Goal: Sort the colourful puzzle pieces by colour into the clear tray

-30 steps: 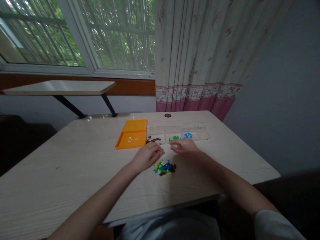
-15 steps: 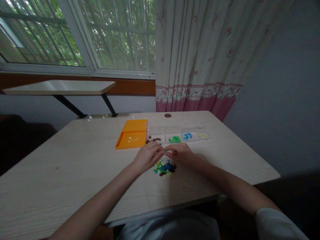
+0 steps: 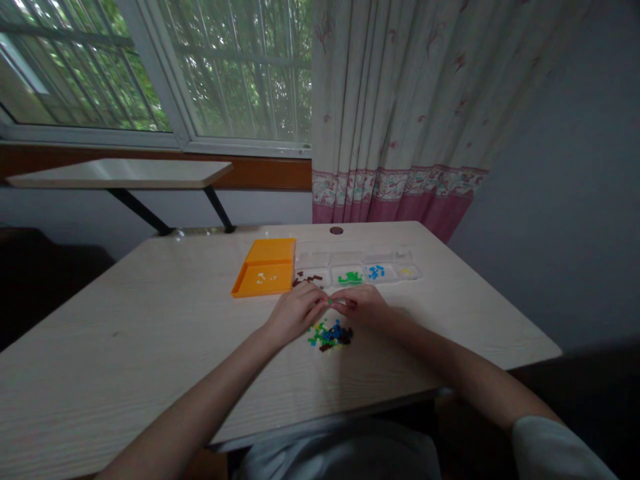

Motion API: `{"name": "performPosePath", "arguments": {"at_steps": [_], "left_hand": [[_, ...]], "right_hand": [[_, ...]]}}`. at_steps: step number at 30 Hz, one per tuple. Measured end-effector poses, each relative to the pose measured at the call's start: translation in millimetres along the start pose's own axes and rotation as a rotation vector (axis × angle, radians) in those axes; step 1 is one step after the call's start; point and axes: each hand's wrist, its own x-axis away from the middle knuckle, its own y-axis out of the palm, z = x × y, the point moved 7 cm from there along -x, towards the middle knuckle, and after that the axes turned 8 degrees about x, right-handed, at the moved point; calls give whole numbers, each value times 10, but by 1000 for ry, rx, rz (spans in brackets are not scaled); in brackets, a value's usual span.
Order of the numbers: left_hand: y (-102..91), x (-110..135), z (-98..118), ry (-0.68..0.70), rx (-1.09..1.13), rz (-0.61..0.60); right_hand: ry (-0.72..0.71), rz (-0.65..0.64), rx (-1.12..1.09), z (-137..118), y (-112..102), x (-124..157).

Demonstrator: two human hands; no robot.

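My left hand (image 3: 299,309) and my right hand (image 3: 364,305) meet fingertip to fingertip over the table. Pinched between them is a tiny green piece (image 3: 330,301), which looks like a small toy building brick; both hands are closed on it. Just below the hands lies a loose pile of small bricks (image 3: 331,335) in green, blue, yellow and dark brown. Beyond my fingers, clear compartment boxes hold brown pieces (image 3: 309,278), green pieces (image 3: 350,277), blue pieces (image 3: 376,271) and a few yellow pieces (image 3: 407,271), sorted by colour.
An opened orange case (image 3: 264,251) with a few white pieces (image 3: 267,277) lies left of the clear boxes. A raised shelf (image 3: 125,173) on black legs stands at the back left. A round cable hole (image 3: 337,231) sits near the table's far edge, before the curtain (image 3: 395,120).
Hardly anything differs: both hands keep their pinch on the green piece in the same place. The view has shifted very slightly.
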Motion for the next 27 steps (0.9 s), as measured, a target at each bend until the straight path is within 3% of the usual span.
{"name": "performPosePath", "arguments": {"at_steps": [6,14,22,27], "left_hand": [[-18,10,-51,-68,26,5],[238,38,-165,-128,33,-270],[284,22,-248,-199,19,-276],[244,28,-267,-226,-8,-271]], "right_hand": [[8,-10,29,35,-49,-16],[42,187,124,188,-474,-79],[-5,367,138,138,-691,-76],[2,400,159,122,-734,-66]]}}
